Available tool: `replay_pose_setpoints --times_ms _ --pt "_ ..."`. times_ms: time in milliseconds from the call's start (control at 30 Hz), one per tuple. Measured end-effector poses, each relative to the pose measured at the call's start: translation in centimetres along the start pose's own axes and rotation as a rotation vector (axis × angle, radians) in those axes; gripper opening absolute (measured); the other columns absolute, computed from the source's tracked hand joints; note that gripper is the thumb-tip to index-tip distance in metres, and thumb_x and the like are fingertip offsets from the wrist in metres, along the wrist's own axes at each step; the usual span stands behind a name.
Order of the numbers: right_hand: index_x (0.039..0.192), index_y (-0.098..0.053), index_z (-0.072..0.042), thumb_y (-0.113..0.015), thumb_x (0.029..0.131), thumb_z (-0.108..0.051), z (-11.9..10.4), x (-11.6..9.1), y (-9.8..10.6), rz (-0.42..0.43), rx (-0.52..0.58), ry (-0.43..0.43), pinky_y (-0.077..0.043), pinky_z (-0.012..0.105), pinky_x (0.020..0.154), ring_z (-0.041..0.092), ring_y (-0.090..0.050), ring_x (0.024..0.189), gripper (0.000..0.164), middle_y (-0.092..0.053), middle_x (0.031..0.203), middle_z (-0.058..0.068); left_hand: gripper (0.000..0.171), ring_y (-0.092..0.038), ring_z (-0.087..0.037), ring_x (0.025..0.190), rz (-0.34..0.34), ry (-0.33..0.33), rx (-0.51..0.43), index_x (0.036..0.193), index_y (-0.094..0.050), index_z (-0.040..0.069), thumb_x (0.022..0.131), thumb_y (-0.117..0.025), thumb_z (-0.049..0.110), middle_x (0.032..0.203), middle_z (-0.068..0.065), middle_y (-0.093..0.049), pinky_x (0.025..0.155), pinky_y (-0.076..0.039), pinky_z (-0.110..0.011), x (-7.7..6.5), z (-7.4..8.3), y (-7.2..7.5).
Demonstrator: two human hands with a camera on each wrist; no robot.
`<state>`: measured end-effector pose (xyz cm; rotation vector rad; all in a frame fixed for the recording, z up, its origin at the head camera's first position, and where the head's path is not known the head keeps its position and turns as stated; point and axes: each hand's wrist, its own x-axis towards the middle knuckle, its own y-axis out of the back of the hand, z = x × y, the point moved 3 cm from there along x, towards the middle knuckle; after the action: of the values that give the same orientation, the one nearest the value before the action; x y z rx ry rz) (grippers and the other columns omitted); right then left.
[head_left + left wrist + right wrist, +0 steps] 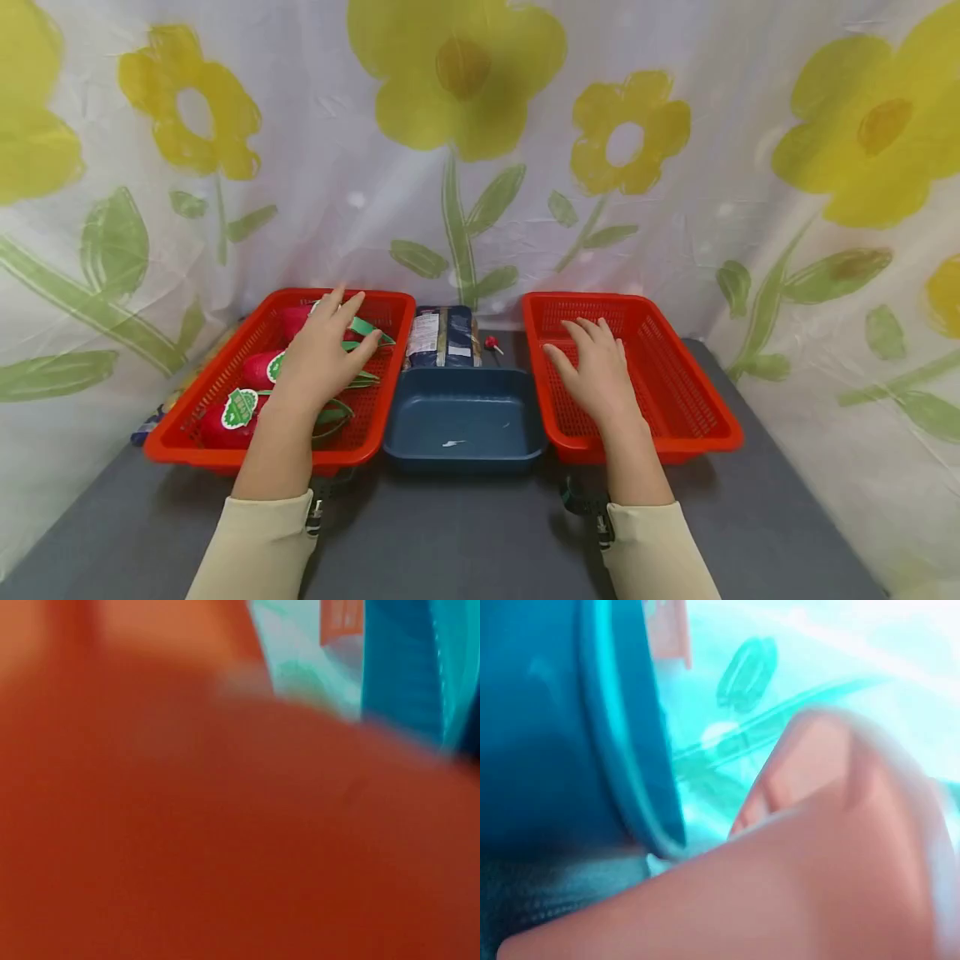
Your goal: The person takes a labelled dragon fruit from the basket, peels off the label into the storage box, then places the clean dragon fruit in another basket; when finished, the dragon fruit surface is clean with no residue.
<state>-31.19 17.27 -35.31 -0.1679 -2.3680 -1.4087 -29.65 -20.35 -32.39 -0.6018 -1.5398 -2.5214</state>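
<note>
Head view: your left hand (pixel 318 358) is over the left basket (pixel 400 367), fingers loosely spread, with nothing visibly in its grip. Three red items (pixel 217 429) with green-and-white labels lie in that basket, at nine o'clock from the blue tray (pixel 465 425). Whether your fingers touch one is hard to say, as the left wrist view is mostly blur. Your right hand (pixel 596 375) is over the right basket (pixel 667 383) at three o'clock from the tray, fingers extended, thumb apart, holding nothing. Behind the tray, a dark packet (pixel 456 333) sits near twelve o'clock, a red lollipop (pixel 491 342) at one.
</note>
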Motion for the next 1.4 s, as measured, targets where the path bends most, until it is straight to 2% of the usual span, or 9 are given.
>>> replay_pose_setpoints --times_ms 133,233,333,633,800,933,1067,1233,1400 --pt "0.148 -0.053 -0.010 -0.069 0.097 -0.039 -1.2 -0.4 0.3 -0.002 0.042 0.028 -0.016 0.067 0.118 0.042 -0.023 0.151 0.061 -0.044 0.154 0.018 0.058 -0.044 -0.041 0.138 0.102 -0.004 -0.078 0.149 -0.052 0.007 0.099 -0.064 0.033 0.152 -0.020 -0.048 0.107 -0.039 -0.064 -0.8 -1.5 1.7" --pt "0.146 -0.056 -0.011 -0.067 0.098 -0.041 -2.0 -0.4 0.5 -0.002 0.057 0.055 -0.015 0.066 0.119 0.040 -0.024 0.151 0.057 -0.046 0.153 0.017 0.051 -0.050 -0.042 0.131 0.138 0.017 -0.110 0.144 -0.057 0.004 0.103 -0.059 0.033 0.143 -0.021 -0.056 0.107 -0.039 -0.063 -1.2 -3.0 2.8" --pt "0.144 -0.059 -0.010 -0.066 0.099 -0.042 -2.4 -0.3 0.5 -0.005 0.052 0.074 -0.015 0.066 0.119 0.041 -0.025 0.150 0.055 -0.048 0.150 0.017 0.052 -0.051 -0.043 0.127 0.120 0.061 -0.128 0.144 -0.057 0.004 0.104 -0.055 0.036 0.141 -0.022 -0.057 0.104 -0.039 -0.064 -1.5 -4.4 3.5" --pt "0.141 -0.061 -0.010 -0.070 0.096 -0.041 -3.3 -0.3 -0.1 -0.036 0.051 0.099 -0.017 0.066 0.118 0.041 -0.029 0.148 0.056 -0.050 0.148 0.017 0.061 -0.050 -0.048 0.123 0.002 0.187 -0.139 0.150 -0.049 0.003 0.106 -0.048 0.044 0.142 -0.027 -0.053 0.101 -0.041 -0.067 -2.7 -7.5 4.7" --pt "0.140 -0.062 -0.009 -0.071 0.096 -0.041 -4.3 -0.7 -0.4 -0.045 0.059 0.168 -0.019 0.067 0.117 0.039 -0.034 0.145 0.055 -0.052 0.146 0.017 0.061 -0.042 -0.054 0.129 0.013 0.240 -0.119 0.148 -0.047 -0.005 0.106 -0.047 0.039 0.144 -0.035 -0.046 0.103 -0.036 -0.070 -3.4 -9.3 5.3" --pt "0.136 -0.066 -0.008 -0.073 0.095 -0.041 -5.6 -1.2 -0.7 -0.044 0.075 0.283 -0.033 0.060 0.114 0.035 -0.046 0.135 0.053 -0.057 0.141 0.014 0.059 -0.051 -0.053 0.111 0.025 0.313 -0.102 0.145 -0.046 -0.009 0.106 -0.046 0.035 0.130 -0.038 -0.052 0.092 -0.044 -0.067 -4.2 -10.7 5.1" --pt "0.136 -0.067 -0.012 -0.075 0.094 -0.037 -7.3 -2.2 -1.0 -0.088 0.168 0.363 -0.048 0.049 0.105 0.028 -0.056 0.125 0.049 -0.059 0.139 0.008 0.060 -0.055 -0.050 0.099 0.002 0.409 -0.104 0.145 -0.045 -0.008 0.104 -0.048 0.036 0.120 -0.037 -0.056 0.083 -0.047 -0.063 -5.2 -11.7 4.3" --pt "0.137 -0.066 -0.016 -0.073 0.096 -0.030 -10.2 -2.5 -1.4 -0.163 0.287 0.443 -0.049 0.045 0.104 0.021 -0.058 0.125 0.043 -0.060 0.138 0.003 0.058 -0.053 -0.055 0.105 0.030 0.503 -0.080 0.142 -0.047 -0.007 0.104 -0.044 0.036 0.123 -0.039 -0.055 0.089 -0.042 -0.067 -5.4 -11.8 3.3" --pt "0.138 -0.064 -0.015 -0.071 0.099 -0.029 -14.3 -1.7 -2.7 -0.261 0.311 0.538 -0.049 0.039 0.103 0.017 -0.058 0.122 0.042 -0.062 0.136 0.001 0.058 -0.055 -0.054 0.103 0.022 0.522 -0.059 0.138 -0.052 -0.007 0.104 -0.043 0.039 0.120 -0.036 -0.059 0.088 -0.042 -0.067 -5.0 -10.9 2.2"
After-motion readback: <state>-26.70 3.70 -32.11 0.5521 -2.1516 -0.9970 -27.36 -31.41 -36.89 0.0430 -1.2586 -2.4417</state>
